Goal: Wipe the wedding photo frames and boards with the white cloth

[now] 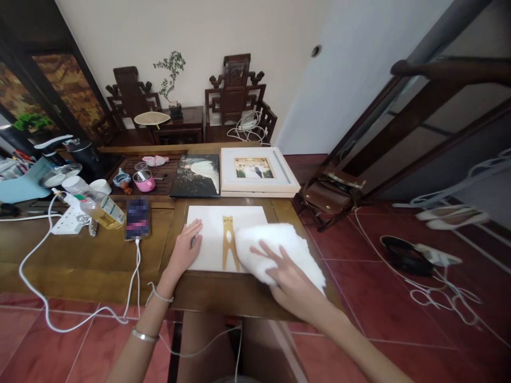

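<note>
Head view, yellow cutout (229,248), long axis outward, ears (224,217) farthest, left grip (189,243) flat on board (209,246), right grip (281,268) spread on fleece (296,246)

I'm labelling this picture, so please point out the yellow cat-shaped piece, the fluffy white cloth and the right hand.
Yellow cat-shaped piece (229,247): head view, on its body.
Fluffy white cloth (299,243): head view, on its bare upper side.
Right hand (285,273): head view, on its back.

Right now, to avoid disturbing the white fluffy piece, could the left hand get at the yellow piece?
Probably yes: the left hand rests at the white board's left side, with only bare board showing between it and the yellow piece.
</note>
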The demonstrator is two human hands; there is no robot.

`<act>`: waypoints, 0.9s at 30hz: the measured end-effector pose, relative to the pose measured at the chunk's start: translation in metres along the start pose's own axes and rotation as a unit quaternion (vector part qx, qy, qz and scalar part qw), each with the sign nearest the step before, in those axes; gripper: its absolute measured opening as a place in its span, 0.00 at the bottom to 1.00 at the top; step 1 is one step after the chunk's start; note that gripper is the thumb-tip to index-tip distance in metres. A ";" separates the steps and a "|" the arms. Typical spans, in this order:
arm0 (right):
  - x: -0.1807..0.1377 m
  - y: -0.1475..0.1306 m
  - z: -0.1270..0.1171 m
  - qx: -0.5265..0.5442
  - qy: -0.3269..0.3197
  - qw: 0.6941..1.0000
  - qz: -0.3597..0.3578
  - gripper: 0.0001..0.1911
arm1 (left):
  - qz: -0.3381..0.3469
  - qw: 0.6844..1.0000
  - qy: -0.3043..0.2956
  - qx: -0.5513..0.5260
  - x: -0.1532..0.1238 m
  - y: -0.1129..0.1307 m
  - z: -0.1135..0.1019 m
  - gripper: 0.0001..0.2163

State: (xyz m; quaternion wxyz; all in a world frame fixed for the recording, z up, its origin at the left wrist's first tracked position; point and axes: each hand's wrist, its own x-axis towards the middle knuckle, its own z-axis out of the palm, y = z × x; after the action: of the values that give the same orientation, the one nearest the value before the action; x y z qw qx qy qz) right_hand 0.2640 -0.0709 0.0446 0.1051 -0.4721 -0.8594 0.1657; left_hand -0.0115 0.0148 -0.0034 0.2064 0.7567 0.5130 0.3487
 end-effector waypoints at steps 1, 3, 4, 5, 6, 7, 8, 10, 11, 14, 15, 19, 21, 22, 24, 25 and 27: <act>0.015 0.009 0.000 -0.014 0.009 1.000 0.001 0.17 | 0.001 1.000 0.000 -0.001 0.000 0.000 0.000 0.17; 0.050 0.027 -0.003 -0.039 0.010 0.999 0.002 0.17 | 0.001 1.000 0.001 -0.004 0.000 -0.001 0.000 0.17; 0.067 0.036 -0.006 -0.047 0.008 0.999 0.005 0.16 | 0.001 1.000 0.001 -0.005 0.000 -0.002 0.000 0.17; 0.082 0.043 -0.009 -0.054 0.006 0.999 0.007 0.16 | 0.000 1.000 0.001 -0.004 0.000 -0.002 -0.001 0.17; 0.095 0.048 -0.012 -0.058 0.005 0.998 0.010 0.16 | -0.001 1.000 0.002 -0.004 0.000 -0.002 -0.001 0.17; 0.105 0.051 -0.015 -0.061 0.005 0.998 0.013 0.17 | -0.001 1.000 0.002 -0.005 0.000 -0.002 -0.001 0.17; 0.112 0.053 -0.017 -0.064 0.005 0.998 0.016 0.17 | -0.001 1.000 0.002 -0.006 0.000 -0.002 -0.002 0.17; 0.114 0.050 -0.021 -0.074 0.003 0.997 0.018 0.17 | 0.000 1.000 0.002 -0.010 0.000 -0.001 -0.002 0.17; 0.110 0.047 -0.022 -0.078 -0.002 0.997 0.016 0.17 | -0.001 1.000 0.002 -0.011 0.000 -0.001 -0.002 0.17; 0.076 0.027 -0.023 -0.075 -0.029 0.997 0.010 0.17 | -0.004 1.000 0.001 -0.010 0.000 -0.001 -0.001 0.17; 0.060 0.018 -0.024 -0.065 -0.042 0.997 0.008 0.17 | -0.004 1.000 0.001 -0.010 -0.001 -0.001 -0.001 0.17; -0.002 -0.013 -0.027 -0.014 -0.114 0.993 0.000 0.18 | -0.003 1.000 0.002 -0.011 -0.002 -0.002 0.001 0.17; -0.018 -0.021 -0.029 0.005 -0.144 0.990 0.003 0.18 | -0.001 1.000 0.002 -0.011 -0.002 -0.002 0.002 0.17; -0.019 -0.021 -0.029 0.009 -0.151 0.989 0.006 0.18 | -0.001 1.000 0.004 -0.010 -0.002 -0.002 0.002 0.17; -0.009 -0.014 -0.030 0.004 -0.145 0.989 0.014 0.19 | -0.001 1.000 0.007 -0.010 -0.002 -0.002 0.001 0.17; 0.001 -0.008 -0.030 -0.004 -0.134 0.991 0.020 0.19 | -0.001 1.000 0.009 -0.012 -0.002 -0.002 0.001 0.17; 0.030 0.008 -0.031 -0.026 -0.102 0.994 0.035 0.19 | -0.001 1.000 0.012 -0.016 -0.001 -0.001 0.000 0.17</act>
State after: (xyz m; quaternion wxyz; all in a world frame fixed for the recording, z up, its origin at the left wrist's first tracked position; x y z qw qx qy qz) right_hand 0.2646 -0.0354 0.0703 -0.0009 -0.4853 -0.8524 0.1946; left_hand -0.0121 0.0138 -0.0049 0.2132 0.7486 0.5105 0.3655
